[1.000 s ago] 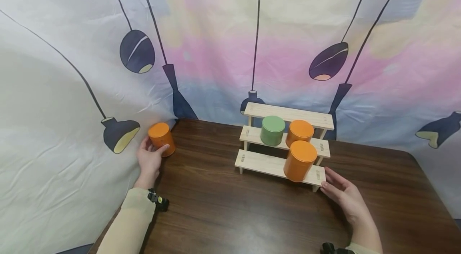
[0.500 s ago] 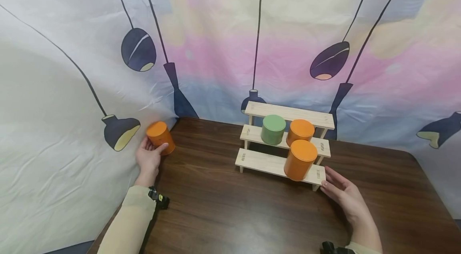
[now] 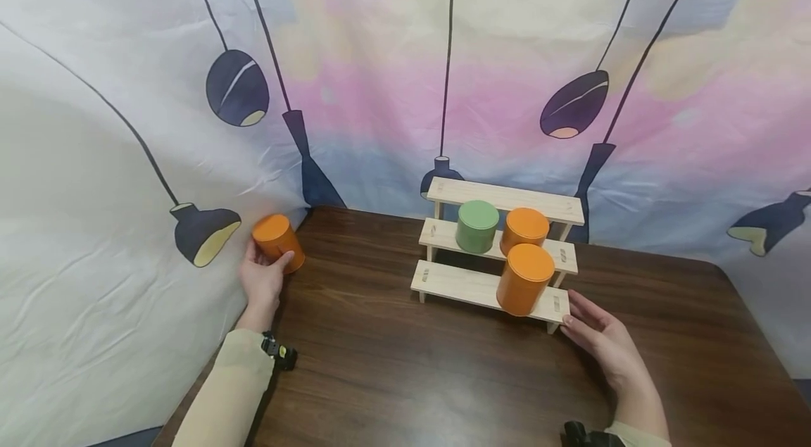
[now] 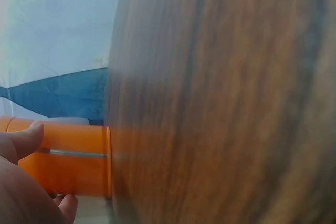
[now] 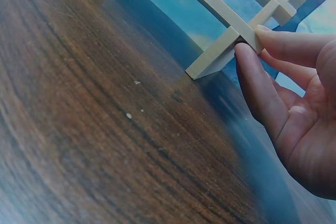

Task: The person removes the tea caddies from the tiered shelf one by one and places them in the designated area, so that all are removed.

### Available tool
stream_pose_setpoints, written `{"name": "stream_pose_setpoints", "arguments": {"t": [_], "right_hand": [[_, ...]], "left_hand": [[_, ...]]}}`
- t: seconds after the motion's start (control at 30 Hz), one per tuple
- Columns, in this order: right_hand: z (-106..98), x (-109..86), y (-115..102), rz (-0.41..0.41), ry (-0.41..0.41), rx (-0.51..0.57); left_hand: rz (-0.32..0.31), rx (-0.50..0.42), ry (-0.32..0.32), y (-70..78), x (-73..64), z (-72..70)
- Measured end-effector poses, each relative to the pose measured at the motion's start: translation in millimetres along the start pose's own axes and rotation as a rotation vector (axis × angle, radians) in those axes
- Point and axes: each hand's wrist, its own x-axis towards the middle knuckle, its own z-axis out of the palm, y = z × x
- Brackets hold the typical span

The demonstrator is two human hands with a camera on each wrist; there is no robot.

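At the table's far left, my left hand grips an orange tin, thumb on its near side and fingers behind. In the left wrist view the tin has its base right at the tabletop. My right hand pinches the right end of the bottom step of a three-step wooden stand; the thumb is under the board and the index finger over it in the right wrist view. Another orange tin stands on that bottom step. The middle step bears a green tin and an orange tin, partly hidden.
The dark wooden table runs up to a fabric backdrop printed with hanging lamps. Its left side hangs close beside the left hand and tin. Nothing stands on the stand's top step.
The head view has shifted slightly. Both hands keep their hold on the orange tin and the stand, with hardly any movement.
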Motion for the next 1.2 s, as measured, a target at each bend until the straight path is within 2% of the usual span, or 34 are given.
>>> {"name": "stream_pose_setpoints", "arguments": {"t": [0.3, 0.43, 0.7, 0.8, 0.93, 1.03, 1.2], "right_hand": [[0.0, 0.7, -1.3, 0.004, 0.006, -0.004], [-0.8, 1.1, -0.7, 0.007, 0.012, -0.008], [-0.2, 1.7, 0.8, 0.009, 0.013, -0.005], [0.2, 2.0, 0.5, 0.006, 0.014, -0.005], [0.5, 1.6, 0.4, 0.003, 0.014, -0.001], [0.4, 1.3, 0.4, 0.005, 0.013, 0.001], [0.8, 0.9, 0.3, 0.005, 0.016, 0.007]], "left_hand": [[0.048, -0.067, 0.014, 13.2, -9.9, 7.7], [0.117, -0.088, 0.017, 19.2, -19.8, 13.3], [0.241, 0.059, 0.124, 21.5, -38.0, 23.1], [0.268, 0.031, 0.151, 23.6, -40.8, 27.4], [0.310, -0.009, 0.166, 33.5, -48.3, 35.0], [0.360, -0.018, 0.168, 40.8, -54.1, 43.4], [0.441, -0.044, 0.147, 44.6, -62.2, 59.7]]}}
